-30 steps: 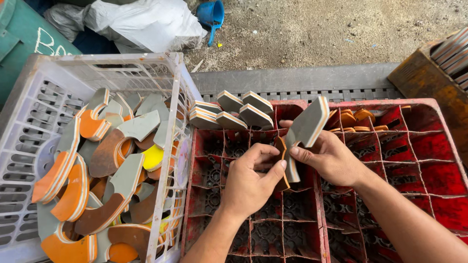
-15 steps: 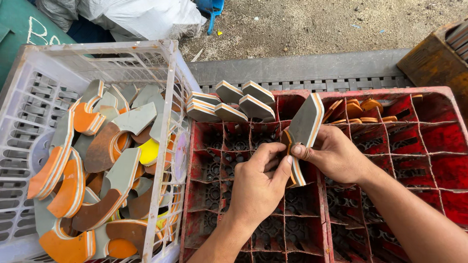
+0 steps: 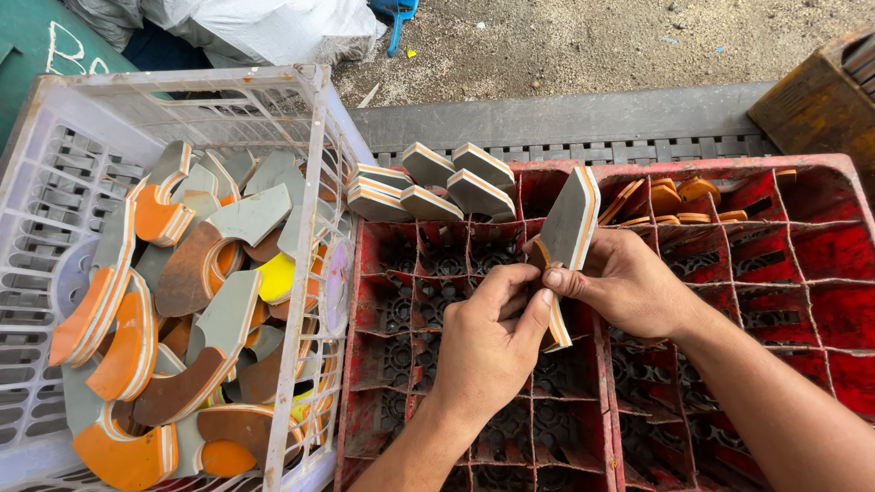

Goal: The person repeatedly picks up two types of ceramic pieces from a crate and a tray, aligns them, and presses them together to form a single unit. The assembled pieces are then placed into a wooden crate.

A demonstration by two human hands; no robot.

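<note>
- A grey wedge point(image 3: 572, 217) with orange and white layered edges stood upright over the red crate point(image 3: 825, 175), held above the middle cells
- The right hand point(image 3: 629, 284) was closed around the wedge's lower part, thumb on the near face; the fingers behind it were hidden
- The left hand point(image 3: 488, 342) was curled, thumb and forefinger pinching a thin layered strip point(image 3: 554, 326) hanging below the wedge; whether strip and wedge were one piece could not be told
- A small brown-orange bit point(image 3: 540, 255) showed between the two hands, mostly covered
- Four like wedges point(image 3: 428, 189) lay stacked on the crate's far left corner
- Orange offcuts point(image 3: 679, 196) filled a far cell, their shapes hard to make out
- The crate's near cells ran out of view at the bottom edge
- Left of it, a white basket point(image 3: 314, 137) held curved grey, orange, brown and yellow pieces point(image 3: 196, 301), piled so that the lower ones were buried
- Both forearms were cut off by the bottom edge
</note>
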